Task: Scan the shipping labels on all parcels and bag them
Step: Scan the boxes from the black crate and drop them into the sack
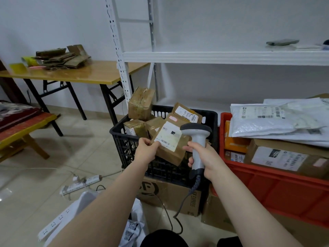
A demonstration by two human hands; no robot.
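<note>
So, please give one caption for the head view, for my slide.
Left hand holds a labelled cardboard parcel over the black crate while right hand grips the scanner.

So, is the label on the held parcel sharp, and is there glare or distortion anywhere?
Head view: the label on the held parcel is washed out, print unreadable; glare lies on the folding table and floor tiles; the shelf upright looks bowed.

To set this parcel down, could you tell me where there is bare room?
Free: white shelf left of the grey object; wooden table right of the cardboard pile; floor tiles left of the black crate. Crowded: black crate, red crate.
</note>
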